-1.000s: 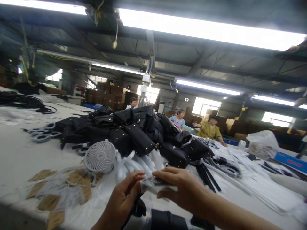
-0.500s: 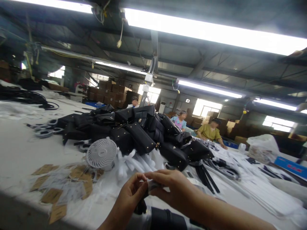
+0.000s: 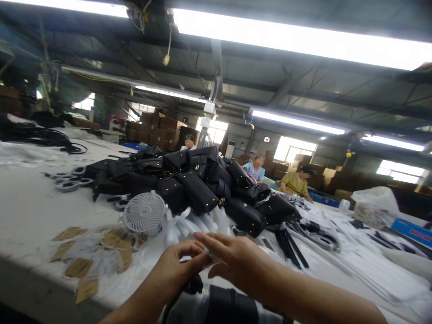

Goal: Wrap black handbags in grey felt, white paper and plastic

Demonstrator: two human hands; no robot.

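Low in front of me, a black bag [image 3: 232,302] lies partly covered in whitish wrapping, its lower part cut off by the frame. My left hand [image 3: 180,265] is above its left end, with thumb and fingers closed on a thin, whitish translucent wrapping [image 3: 209,260]. From the right, my right hand [image 3: 238,258] meets it, with long straight fingers over the wrapping and thumb below. What lies inside the wrapping is hidden by the fingers. A dark strap-like piece [image 3: 194,285] hangs under my left hand.
A heap of black bags [image 3: 199,189] with gold-coloured studs stands ahead. A white fan [image 3: 144,211] is at its front left, near brown tags [image 3: 79,267] in clear plastic. White padding strips [image 3: 189,225], black straps [image 3: 292,247] and white sheets [image 3: 381,270] lie around. Several co-workers [image 3: 297,182] sit beyond.
My right fingers have straightened and shifted slightly left over my left fingertips. My left hand has tilted, its forearm lying lower left. More of the wrapped bag shows below.
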